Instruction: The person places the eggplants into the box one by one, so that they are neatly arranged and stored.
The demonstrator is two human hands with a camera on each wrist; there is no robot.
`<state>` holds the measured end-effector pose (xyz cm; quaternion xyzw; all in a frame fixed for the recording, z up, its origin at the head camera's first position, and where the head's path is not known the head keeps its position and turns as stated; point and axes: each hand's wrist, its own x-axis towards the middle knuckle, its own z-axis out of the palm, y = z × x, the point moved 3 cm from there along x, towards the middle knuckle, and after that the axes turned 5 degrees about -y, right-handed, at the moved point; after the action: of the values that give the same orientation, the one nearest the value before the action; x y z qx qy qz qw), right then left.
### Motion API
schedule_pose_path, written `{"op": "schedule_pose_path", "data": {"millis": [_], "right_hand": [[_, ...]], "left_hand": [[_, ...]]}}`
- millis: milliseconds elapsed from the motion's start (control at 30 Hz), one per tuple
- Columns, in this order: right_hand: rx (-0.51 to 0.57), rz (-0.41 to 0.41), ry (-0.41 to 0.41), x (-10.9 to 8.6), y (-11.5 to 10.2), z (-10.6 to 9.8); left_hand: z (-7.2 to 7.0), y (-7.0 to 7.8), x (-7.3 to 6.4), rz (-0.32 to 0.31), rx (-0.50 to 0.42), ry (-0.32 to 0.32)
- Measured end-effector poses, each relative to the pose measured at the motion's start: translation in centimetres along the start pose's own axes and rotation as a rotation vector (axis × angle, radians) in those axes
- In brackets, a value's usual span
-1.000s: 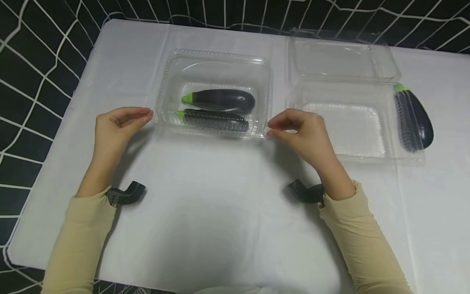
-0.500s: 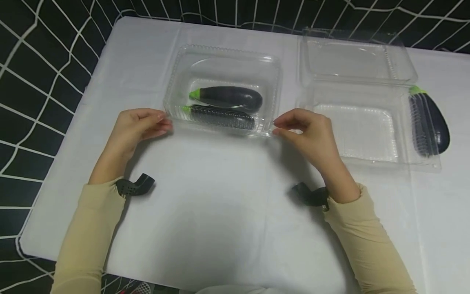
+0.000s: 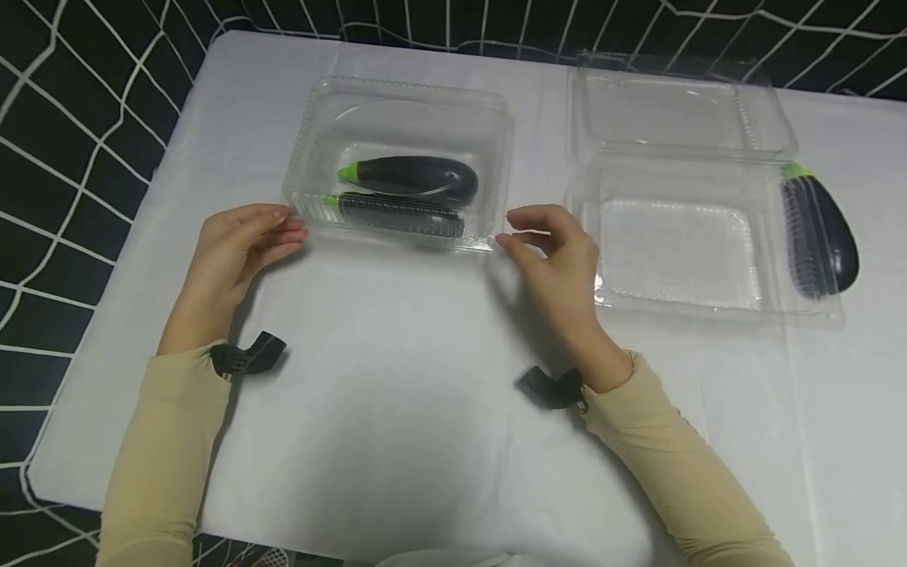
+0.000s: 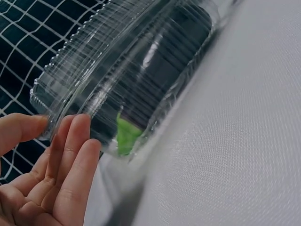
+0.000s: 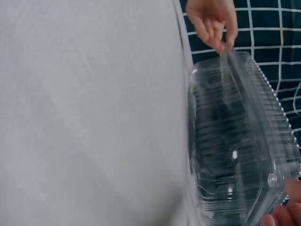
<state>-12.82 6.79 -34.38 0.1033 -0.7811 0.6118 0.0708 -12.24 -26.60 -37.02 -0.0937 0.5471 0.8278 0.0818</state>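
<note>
Lying inside the clear left container (image 3: 404, 118) are two eggplants (image 3: 432, 175).

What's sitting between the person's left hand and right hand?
Between the left hand and right hand is a closed clear box with two eggplants inside. The head view shows it best.

Soft, dim light casts blurry shadows on the white cloth (image 3: 397, 331), while the clear box (image 3: 411, 127) glints.
</note>
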Motion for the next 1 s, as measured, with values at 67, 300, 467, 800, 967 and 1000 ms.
{"op": "schedule_pose_path", "data": {"millis": [67, 300, 467, 800, 967, 1000], "right_hand": [[0.01, 0.047, 0.003, -0.1, 0.2, 0.1], [-0.058, 0.226, -0.115, -0.3, 0.8, 0.2], [0.049, 0.275, -0.185, -0.4, 1.1, 0.5], [0.437, 0.41, -0.172, -0.2, 1.4, 0.9], [0.528, 0.48, -0.145, 0.0, 1.4, 1.1], [0.533, 0.487, -0.14, 0.0, 1.3, 1.1]], "left_hand": [[-0.1, 0.1, -0.1, 0.004, -0.014, 0.001], [-0.3, 0.2, -0.5, 0.017, 0.022, 0.027], [-0.2, 0.1, -0.5, 0.029, 0.005, 0.018], [0.1, -0.1, -0.4, 0.028, 0.001, 0.032], [0.3, -0.2, -0.3, 0.013, -0.013, 0.056], [0.3, -0.2, -0.3, 0.012, -0.015, 0.062]]}}
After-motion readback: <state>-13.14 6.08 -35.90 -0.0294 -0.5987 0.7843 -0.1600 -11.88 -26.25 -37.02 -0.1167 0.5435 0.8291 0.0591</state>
